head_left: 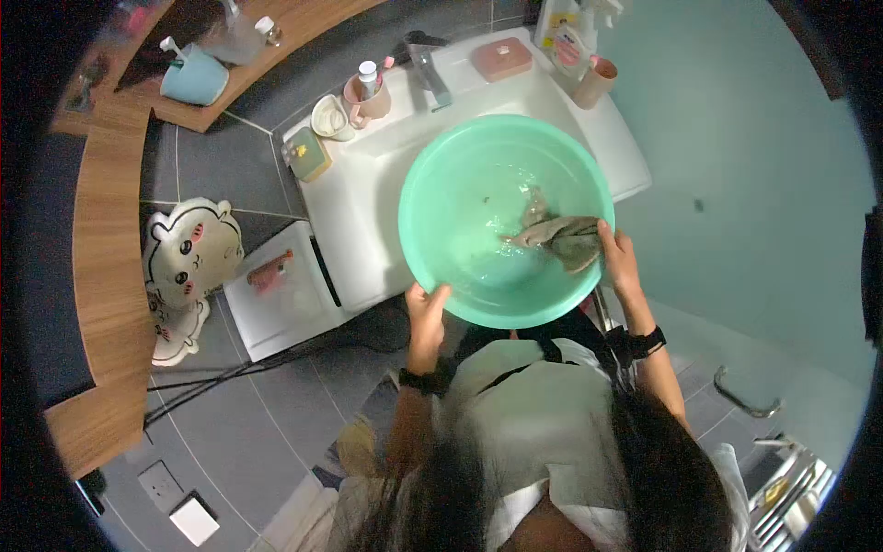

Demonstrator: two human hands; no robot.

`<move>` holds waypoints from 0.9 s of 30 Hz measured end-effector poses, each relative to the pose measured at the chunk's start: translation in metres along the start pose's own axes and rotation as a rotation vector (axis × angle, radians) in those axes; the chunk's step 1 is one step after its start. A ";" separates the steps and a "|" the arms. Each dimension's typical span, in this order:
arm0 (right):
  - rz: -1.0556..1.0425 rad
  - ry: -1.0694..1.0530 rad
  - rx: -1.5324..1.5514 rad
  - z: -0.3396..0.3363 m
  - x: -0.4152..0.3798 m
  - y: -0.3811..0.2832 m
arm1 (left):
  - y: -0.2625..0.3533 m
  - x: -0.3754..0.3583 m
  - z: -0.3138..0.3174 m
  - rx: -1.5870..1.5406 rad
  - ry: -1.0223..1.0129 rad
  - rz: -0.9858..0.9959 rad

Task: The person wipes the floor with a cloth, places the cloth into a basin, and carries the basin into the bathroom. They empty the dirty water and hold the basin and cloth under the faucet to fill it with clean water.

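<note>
A mint-green plastic basin (pixel 441 198) with shallow, rippling water in it rests over the front of the white sink. My left hand (pixel 428 311) grips its near left rim, thumb over the edge. At the right rim, my right hand (pixel 620 265) is closed on the end of a grey-brown cloth (pixel 572 239), and its fingers are also at the basin's edge. The cloth's other end trails down into the water. The fingers below the rim are hidden on both sides.
The white sink (pixel 363 221) has a faucet (pixel 430 81), a pink soap box (pixel 502 59), a cup with a toothbrush (pixel 368 97) and a pink tumbler (pixel 595 83) along it. Spray bottles (pixel 572 41) stand behind. A white bin-like box (pixel 283 294) is at left, a glass panel (pixel 736 184) at right.
</note>
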State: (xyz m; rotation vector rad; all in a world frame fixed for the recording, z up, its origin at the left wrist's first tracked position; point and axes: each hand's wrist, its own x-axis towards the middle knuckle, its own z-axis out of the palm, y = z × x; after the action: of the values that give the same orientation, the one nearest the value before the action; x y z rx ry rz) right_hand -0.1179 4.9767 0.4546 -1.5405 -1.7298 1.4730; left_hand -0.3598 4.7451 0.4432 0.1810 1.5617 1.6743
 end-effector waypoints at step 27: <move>-1.000 -0.425 -1.360 0.000 0.062 -0.104 | 0.016 -0.008 0.023 0.185 0.120 0.206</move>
State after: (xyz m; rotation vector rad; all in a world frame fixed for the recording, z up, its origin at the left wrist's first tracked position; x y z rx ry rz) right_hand -0.1870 5.0483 0.5243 -0.3421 -3.2956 -0.0454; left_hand -0.3479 4.7596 0.4652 0.3532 1.8419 1.7224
